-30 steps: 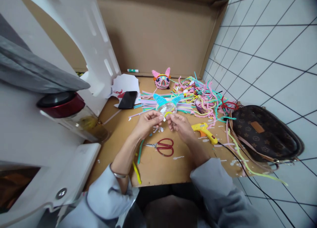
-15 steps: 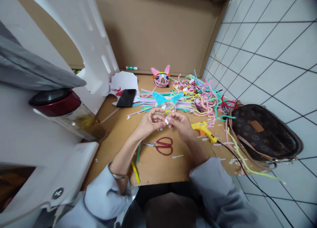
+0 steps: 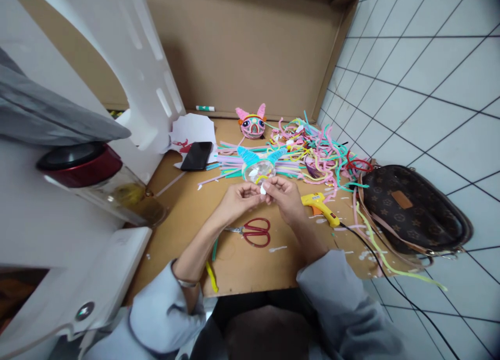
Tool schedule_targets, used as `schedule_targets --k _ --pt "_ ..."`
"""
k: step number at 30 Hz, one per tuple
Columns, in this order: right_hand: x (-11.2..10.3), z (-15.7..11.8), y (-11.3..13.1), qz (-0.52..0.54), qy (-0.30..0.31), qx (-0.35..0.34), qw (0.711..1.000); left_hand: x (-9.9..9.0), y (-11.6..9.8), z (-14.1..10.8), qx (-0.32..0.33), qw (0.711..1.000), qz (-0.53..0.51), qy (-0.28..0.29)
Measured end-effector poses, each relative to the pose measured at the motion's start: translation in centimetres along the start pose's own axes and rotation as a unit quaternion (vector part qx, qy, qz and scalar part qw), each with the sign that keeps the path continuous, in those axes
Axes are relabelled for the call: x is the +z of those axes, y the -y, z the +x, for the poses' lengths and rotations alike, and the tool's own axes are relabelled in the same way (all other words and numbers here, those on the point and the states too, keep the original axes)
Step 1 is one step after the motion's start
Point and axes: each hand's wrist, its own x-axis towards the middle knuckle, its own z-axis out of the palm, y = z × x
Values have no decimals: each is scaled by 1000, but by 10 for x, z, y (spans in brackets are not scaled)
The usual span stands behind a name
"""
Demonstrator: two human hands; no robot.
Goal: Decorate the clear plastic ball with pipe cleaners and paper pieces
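Note:
Both hands meet over the middle of the table. My right hand (image 3: 284,196) pinches a small white piece (image 3: 263,188). My left hand (image 3: 239,199) is closed, its thumb and fingertips touching the same piece from the left. Just behind the fingers lies a clear round ball (image 3: 258,170) with two blue fuzzy ears (image 3: 247,156) and a yellow strip on its near side. Red-handled scissors (image 3: 255,232) rest on the table in front of the hands. A yellow glue gun (image 3: 321,208) lies right of my right hand.
Behind stand a pink-eared figure (image 3: 253,124) and a heap of pipe cleaners (image 3: 320,151). A black phone (image 3: 197,156) and a glass bottle (image 3: 128,193) are at left. A brown handbag (image 3: 417,209) sits at right, near the glue gun's cord (image 3: 375,251).
My left hand's fingers have curled in more, and both hands sit slightly lower, showing more of the clear ball. The whole view has shifted slightly.

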Motion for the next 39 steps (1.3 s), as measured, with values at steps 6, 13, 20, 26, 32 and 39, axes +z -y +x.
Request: schedule_targets --k 6,13,20,26,32,39 --pt "-7 0 6 -57 4 -7 998 2 -1 0 7 999 -1 -31" --pt "-9 -1 9 -80 18 4 997 0 2 3 9 999 -1 -54" --pt "-9 3 2 -75 -17 -3 997 0 6 4 18 997 12 -79" --pt "-11 3 0 -70 -21 -10 997 -1 4 5 27 996 -12 -81" --pt "-6 2 3 -62 -55 -35 996 -1 3 3 -57 996 -69 -26" --pt "-3 2 1 -95 -31 -73 992 4 6 4 -75 986 -148 -2"
